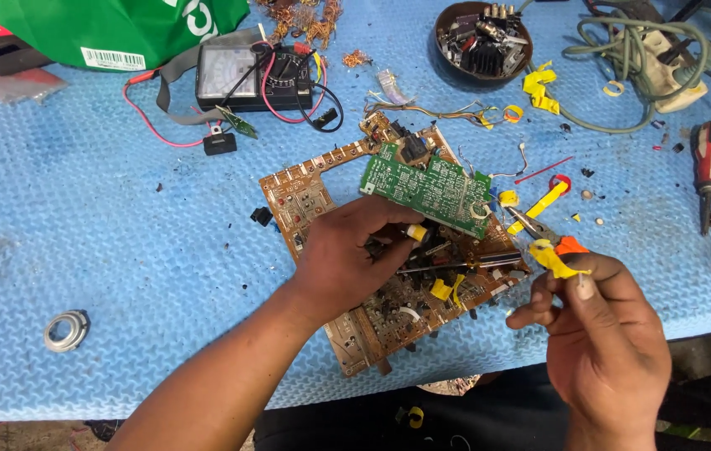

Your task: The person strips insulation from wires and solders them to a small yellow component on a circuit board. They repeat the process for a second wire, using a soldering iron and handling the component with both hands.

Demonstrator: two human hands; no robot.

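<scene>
Left hand (pixel 347 255) rests on the brown circuit board (pixel 389 276) at the table's (pixel 80 225) near edge, fingers pinching a small yellow-tipped part (pixel 415 233) beneath the tilted green board (pixel 428 188). Right hand (pixel 602 334), past the near edge, pinches a yellow tape scrap (pixel 558 260); orange-handled pliers (pixel 543 232) lie just behind it. A multimeter (pixel 253 77) sits near the far edge.

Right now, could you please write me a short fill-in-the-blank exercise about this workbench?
1. The right hand pinches a scrap of ___ tape.
2. The left hand rests on the ___ circuit board.
3. A smaller ___ circuit board lies on top.

Missing words: yellow; brown; green
</scene>
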